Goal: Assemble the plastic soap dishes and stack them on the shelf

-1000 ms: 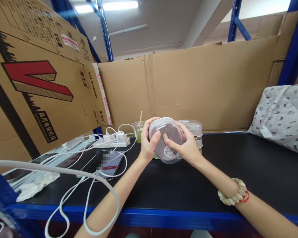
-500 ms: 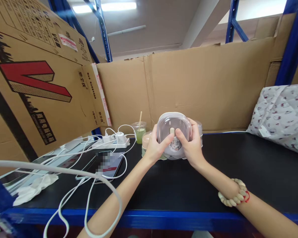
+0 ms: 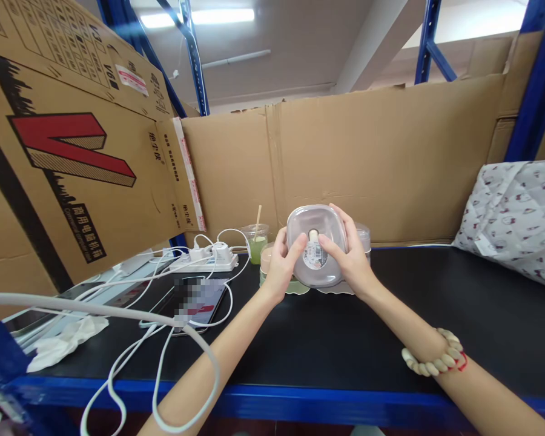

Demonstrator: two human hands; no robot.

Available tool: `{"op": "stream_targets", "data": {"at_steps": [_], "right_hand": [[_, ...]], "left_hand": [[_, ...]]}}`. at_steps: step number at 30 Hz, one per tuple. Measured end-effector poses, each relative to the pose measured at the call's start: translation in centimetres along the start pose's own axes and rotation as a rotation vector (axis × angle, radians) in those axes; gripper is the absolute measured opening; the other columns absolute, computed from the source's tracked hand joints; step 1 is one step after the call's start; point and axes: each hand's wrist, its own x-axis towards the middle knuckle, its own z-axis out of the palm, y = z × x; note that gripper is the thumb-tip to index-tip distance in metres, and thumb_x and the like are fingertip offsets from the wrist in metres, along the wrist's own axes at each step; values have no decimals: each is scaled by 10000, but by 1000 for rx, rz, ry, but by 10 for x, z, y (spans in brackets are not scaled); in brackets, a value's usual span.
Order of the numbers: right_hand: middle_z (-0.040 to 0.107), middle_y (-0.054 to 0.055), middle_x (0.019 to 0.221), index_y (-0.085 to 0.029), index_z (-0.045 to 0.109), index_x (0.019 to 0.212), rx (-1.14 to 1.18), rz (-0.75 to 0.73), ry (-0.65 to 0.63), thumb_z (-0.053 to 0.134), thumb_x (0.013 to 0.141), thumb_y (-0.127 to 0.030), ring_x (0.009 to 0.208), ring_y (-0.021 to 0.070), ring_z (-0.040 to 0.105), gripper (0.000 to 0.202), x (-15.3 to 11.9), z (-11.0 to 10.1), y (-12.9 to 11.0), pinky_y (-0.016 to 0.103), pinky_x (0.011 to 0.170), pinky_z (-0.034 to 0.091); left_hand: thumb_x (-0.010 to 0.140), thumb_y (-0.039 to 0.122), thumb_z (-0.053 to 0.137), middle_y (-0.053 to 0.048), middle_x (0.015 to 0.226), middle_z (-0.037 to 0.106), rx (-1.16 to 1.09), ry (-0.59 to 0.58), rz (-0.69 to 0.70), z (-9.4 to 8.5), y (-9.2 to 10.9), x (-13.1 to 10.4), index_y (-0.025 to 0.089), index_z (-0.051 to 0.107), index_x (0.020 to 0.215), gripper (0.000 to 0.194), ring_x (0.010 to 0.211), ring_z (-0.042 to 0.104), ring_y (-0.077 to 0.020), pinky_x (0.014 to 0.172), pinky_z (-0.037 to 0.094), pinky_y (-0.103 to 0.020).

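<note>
A clear, rounded-square lid [image 3: 331, 266] with a pale knob and a round printed label is held up above the black tabletop. My left hand [image 3: 280, 263] grips its left side, the thumb resting on top beside the knob. On the right side my right hand [image 3: 352, 257] holds it too, thumb near the label and fingers behind the rim. Behind it, partly hidden, stand containers with scalloped bases: a peach and green one [image 3: 266, 257] at the left and a greyish clear one [image 3: 364, 236] at the right.
A green drink cup [image 3: 256, 245] with a straw stands behind. At the left are a power strip [image 3: 202, 264], loose white cables, a tablet [image 3: 204, 306] and a crumpled tissue [image 3: 68, 342]. A quilted bag [image 3: 518, 212] lies at the right; cardboard [image 3: 381, 157] walls the back.
The lid has tilted so its top faces me more, showing more of the bases behind. My left hand's fingers have shifted slightly on its side.
</note>
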Motion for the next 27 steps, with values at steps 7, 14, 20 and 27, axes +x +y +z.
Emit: {"op": "stream_targets", "data": {"at_steps": [7, 14, 20, 27], "right_hand": [[518, 91, 1260, -202, 446, 1276, 162, 229, -71, 653, 591, -600, 1092, 184, 559, 819, 4, -1, -3, 315, 875, 526], [598, 82, 1140, -184, 537, 1195, 239, 215, -96, 657, 623, -563, 966, 148, 613, 697, 2, 1, -3, 279, 802, 543], [598, 72, 1145, -179, 564, 1147, 229, 223, -39, 661, 606, -578, 972, 139, 610, 679, 3, 2, 1, 259, 820, 535], [554, 70, 1221, -192, 531, 1202, 153, 148, -58, 584, 673, -606, 1090, 157, 559, 674, 3, 1, 4, 282, 888, 516]], "left_hand": [[661, 559, 656, -53, 884, 656, -6, 125, -10, -2, -6, 1, 176, 563, 911, 467, 882, 624, -217, 758, 499, -323], [741, 539, 593, -55, 988, 658, 87, 137, 43, -8, -7, 2, 204, 605, 991, 418, 958, 611, -232, 838, 474, -344], [725, 585, 583, -68, 984, 670, 126, 155, 19, -4, -6, 3, 194, 606, 1009, 484, 966, 609, -235, 819, 483, -339], [686, 678, 559, -80, 1023, 671, 155, 168, 35, -6, -9, 5, 189, 614, 1019, 594, 997, 605, -247, 855, 468, -347]]}}
